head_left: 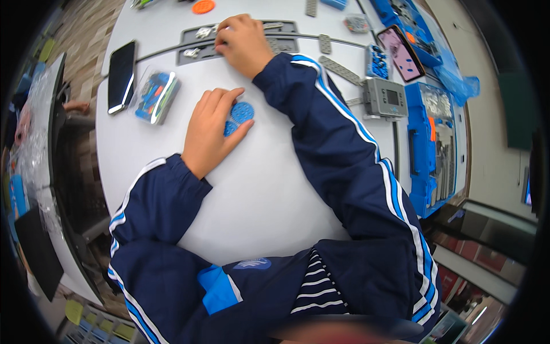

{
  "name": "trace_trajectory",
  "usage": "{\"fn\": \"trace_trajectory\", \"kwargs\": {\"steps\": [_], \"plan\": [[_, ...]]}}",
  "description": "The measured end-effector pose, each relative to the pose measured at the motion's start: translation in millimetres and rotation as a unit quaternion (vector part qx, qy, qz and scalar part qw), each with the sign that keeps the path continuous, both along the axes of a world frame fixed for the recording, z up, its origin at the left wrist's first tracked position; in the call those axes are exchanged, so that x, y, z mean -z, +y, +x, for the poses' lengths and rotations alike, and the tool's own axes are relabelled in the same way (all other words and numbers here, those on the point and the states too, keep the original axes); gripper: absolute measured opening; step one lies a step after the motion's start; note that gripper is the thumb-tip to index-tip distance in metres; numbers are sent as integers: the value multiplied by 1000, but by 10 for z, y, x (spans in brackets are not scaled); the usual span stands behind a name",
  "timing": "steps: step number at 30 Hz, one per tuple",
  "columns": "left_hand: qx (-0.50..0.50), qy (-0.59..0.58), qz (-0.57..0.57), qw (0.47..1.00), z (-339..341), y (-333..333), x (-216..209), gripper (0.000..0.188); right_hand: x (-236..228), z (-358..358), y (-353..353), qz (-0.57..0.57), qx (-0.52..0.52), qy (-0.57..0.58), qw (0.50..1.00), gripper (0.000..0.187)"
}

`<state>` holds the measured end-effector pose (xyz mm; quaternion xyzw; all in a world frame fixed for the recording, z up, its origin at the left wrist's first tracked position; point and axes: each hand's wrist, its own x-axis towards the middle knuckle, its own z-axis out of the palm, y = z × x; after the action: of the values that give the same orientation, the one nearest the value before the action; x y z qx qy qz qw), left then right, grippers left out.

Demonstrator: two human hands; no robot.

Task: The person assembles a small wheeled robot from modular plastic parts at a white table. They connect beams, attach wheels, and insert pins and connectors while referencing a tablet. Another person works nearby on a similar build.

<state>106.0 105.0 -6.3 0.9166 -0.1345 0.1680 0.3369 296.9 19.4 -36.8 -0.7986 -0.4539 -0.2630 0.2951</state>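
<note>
My left hand rests on the white table with fingers stretched and thumb apart, curved around two blue round toothed pieces that look like gears. The larger blue gear shows between thumb and fingertips; the smaller blue gear is partly covered by the hand. Farther off, my right hand reaches over a grey sorting tray. Its fingers are bent and drawn together above the compartments, and whatever they grip is hidden. Small light-grey parts lie in the tray beside those fingers.
At left are a black phone and a clear box of coloured parts. Toward the right stand a grey control brick with a screen, grey beams, a lit phone and blue bins. An orange disc lies at the back.
</note>
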Motion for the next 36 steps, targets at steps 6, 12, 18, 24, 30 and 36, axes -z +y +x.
{"fn": "trace_trajectory", "kwargs": {"steps": [6, 12, 18, 24, 30, 36], "plan": [[-15, -13, -50, 999, -23, 59, 68, 50, -735, -173, -364, 8, -127, 302, 945, 11], [-22, -11, -102, 994, -28, 76, 117, 54, -873, -735, -796, -136, -138, 343, 919, 12], [-28, 3, -115, 993, -8, 71, 119, 60, -537, -780, -765, -141, -112, 264, 948, 10], [-33, 30, -96, 994, -4, 31, 67, 60, -435, -858, -749, -99, -129, 214, 963, 10], [-39, 33, -86, 995, -8, 24, 59, 61, -452, -885, -738, -125, -116, 224, 960, 11], [-36, 38, -86, 995, -9, 28, 56, 61, -461, -890, -754, -152, -97, 218, 959, 9]]}}
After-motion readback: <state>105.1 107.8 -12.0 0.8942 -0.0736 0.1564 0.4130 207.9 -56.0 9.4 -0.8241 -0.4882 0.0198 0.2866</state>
